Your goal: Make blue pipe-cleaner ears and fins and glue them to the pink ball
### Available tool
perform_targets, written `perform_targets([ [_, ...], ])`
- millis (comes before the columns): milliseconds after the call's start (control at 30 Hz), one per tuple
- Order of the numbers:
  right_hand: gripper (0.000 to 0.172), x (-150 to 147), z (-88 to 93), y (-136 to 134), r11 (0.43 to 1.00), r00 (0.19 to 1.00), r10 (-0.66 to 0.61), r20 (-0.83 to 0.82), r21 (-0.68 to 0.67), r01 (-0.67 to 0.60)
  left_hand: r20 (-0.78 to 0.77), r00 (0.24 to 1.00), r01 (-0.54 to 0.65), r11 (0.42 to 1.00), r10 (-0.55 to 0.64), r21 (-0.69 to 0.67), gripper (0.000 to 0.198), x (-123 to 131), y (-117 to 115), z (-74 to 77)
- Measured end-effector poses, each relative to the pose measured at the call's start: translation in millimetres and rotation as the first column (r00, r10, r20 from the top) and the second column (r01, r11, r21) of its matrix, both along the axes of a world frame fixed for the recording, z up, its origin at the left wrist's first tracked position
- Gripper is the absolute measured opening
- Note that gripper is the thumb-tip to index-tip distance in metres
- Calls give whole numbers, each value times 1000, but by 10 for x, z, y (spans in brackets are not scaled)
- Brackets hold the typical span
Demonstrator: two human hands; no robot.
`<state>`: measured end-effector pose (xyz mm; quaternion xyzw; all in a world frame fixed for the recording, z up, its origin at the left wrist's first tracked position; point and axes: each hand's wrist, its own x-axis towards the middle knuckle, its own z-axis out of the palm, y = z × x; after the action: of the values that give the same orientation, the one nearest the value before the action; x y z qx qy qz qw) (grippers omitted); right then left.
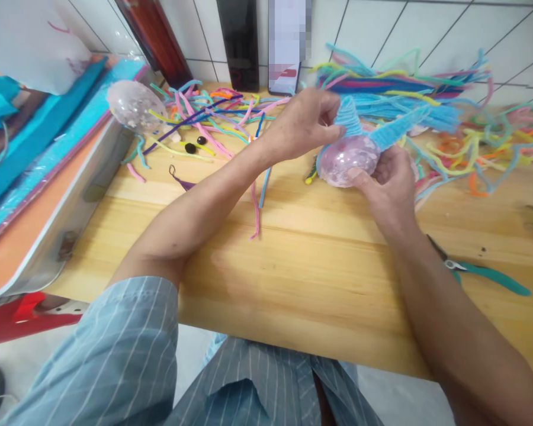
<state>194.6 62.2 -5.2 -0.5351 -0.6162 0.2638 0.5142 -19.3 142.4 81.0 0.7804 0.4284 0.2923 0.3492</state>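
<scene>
A shiny, pale pink-purple ball [349, 158] is held above the wooden table by my right hand [388, 183], with the thumb on its front and the fingers behind its right side. Two pointed blue fuzzy pieces rise from its top, a left one [350, 118] and a right one [400, 127]. My left hand [308, 124] is at the ball's upper left, thumb and fingers pinched together beside the left blue piece. What sits between those fingertips is too small to make out.
Pipe cleaners lie in a tangle [208, 115] behind my left arm and in heaps [471, 148] at the right. Green-handled pliers [493, 277] rest beside my right forearm. A second clear ball [137, 106] sits near the tray [39, 251]. A phone [284, 50] leans on the tiles.
</scene>
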Motion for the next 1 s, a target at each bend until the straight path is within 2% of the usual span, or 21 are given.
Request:
perform_targets([
  [100,66,-5,1,0,1000,997,25,-78,11,-25,13,1000,22,999,-23,37,24,-16,19,-11],
  [200,65,-5,11,-5,1000,996,27,-84,-4,-28,3,1000,30,998,-30,60,28,-21,19,-3],
  [367,69,8,20,0,999,998,29,-59,-29,-30,-66,998,0,1000,1,22,29,-7,-14,31],
  [500,71,5,28,-4,999,997,32,-74,-32,-34,-47,999,-4,1000,5,19,23,-2,-32,24],
  [700,69,10,-1,0,999,994,37,-101,0,-38,-49,999,-15,1000,16,26,16,5,43,-55],
  [867,71,35,-22,29,998,989,63,-135,7,-63,88,993,70,989,-81,127,21,-1,99,-154],
  [1000,71,27,-11,34,998,990,64,-127,13,-63,115,989,66,982,-88,177,22,-2,141,-223],
])
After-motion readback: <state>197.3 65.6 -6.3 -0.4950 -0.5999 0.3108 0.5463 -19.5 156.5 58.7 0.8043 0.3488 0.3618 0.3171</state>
